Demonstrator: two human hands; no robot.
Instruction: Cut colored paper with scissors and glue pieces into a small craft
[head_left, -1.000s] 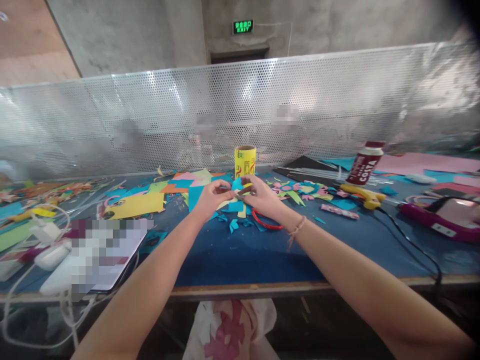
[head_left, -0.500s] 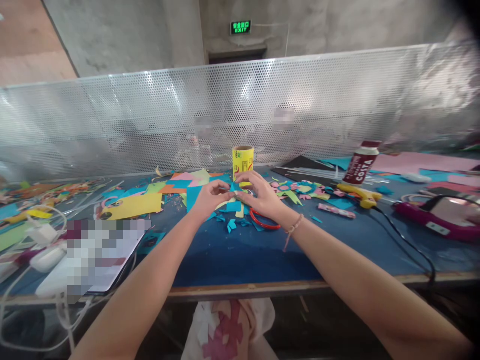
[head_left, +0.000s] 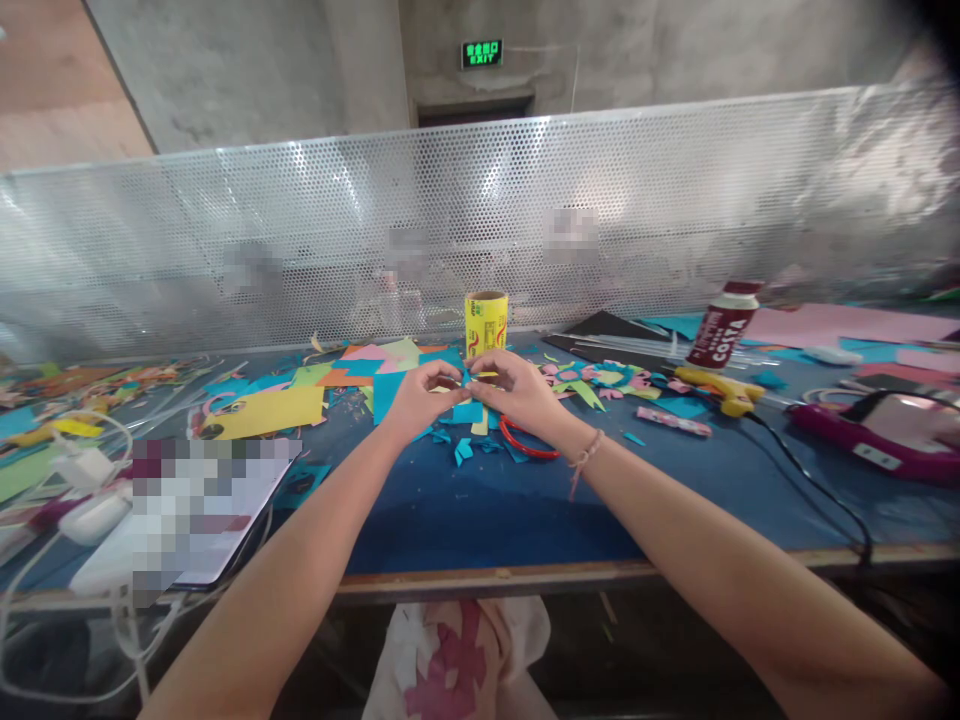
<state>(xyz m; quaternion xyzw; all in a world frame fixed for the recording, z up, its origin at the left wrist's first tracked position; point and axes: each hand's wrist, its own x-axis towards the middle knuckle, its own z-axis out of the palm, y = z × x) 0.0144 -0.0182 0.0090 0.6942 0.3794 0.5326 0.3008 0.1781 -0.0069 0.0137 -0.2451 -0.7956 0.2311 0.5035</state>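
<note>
My left hand (head_left: 424, 398) and my right hand (head_left: 519, 392) meet over the middle of the table, fingertips almost touching. Between them they pinch a small piece of blue paper (head_left: 466, 379), mostly hidden by the fingers. Blue paper scraps (head_left: 463, 452) lie on the table just below the hands. A red ring-shaped handle (head_left: 531, 440) shows under my right wrist; what it belongs to is covered. Behind my right hand stands a yellow cardboard roll (head_left: 486, 322), upright.
Yellow paper (head_left: 274, 412) and a tablet (head_left: 232, 520) with white cables lie at the left. To the right are a yellow glue gun (head_left: 720, 391), a maroon bottle (head_left: 724, 325) and a purple power strip (head_left: 874, 445). A perforated metal screen (head_left: 322, 250) closes off the back.
The fingers of my right hand have curled lower and closer to the left fingertips. Less of the blue paper shows between them. The things on the table have stayed put.
</note>
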